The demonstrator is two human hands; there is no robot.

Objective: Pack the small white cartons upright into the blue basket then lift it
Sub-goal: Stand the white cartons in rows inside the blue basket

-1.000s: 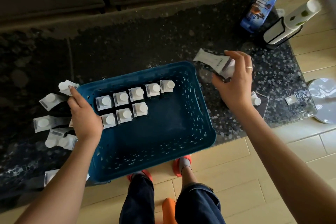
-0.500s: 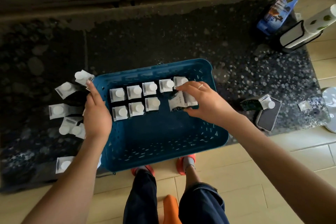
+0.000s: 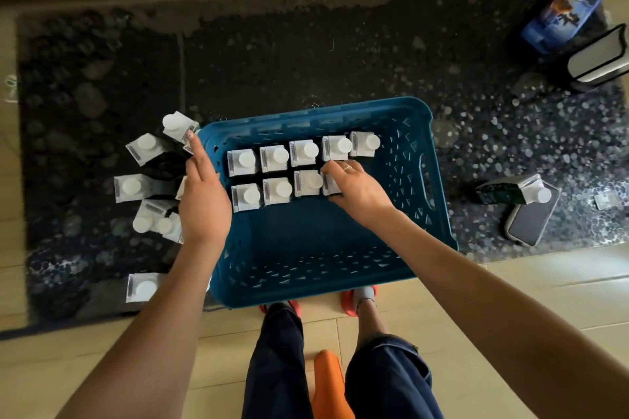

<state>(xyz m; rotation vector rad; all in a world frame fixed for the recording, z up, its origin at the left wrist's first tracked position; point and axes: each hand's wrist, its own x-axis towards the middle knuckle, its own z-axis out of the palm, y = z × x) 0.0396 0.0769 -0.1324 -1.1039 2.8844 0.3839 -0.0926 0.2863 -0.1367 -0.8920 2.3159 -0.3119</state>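
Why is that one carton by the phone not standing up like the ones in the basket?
It is tipped over. The carton lies on its side on the table, cap pointing right, outside the blue basket. Why, the picture cannot tell.

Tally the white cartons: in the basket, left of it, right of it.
Cartons in the blue basket: 9, one under the right hand
Left of it: 6 plain, maybe more behind the left hand
Right of it: 1
Total: 16

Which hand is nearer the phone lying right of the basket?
Right. The right hand is inside the blue basket, on the phone's side; the left hand is at the basket's far left rim.
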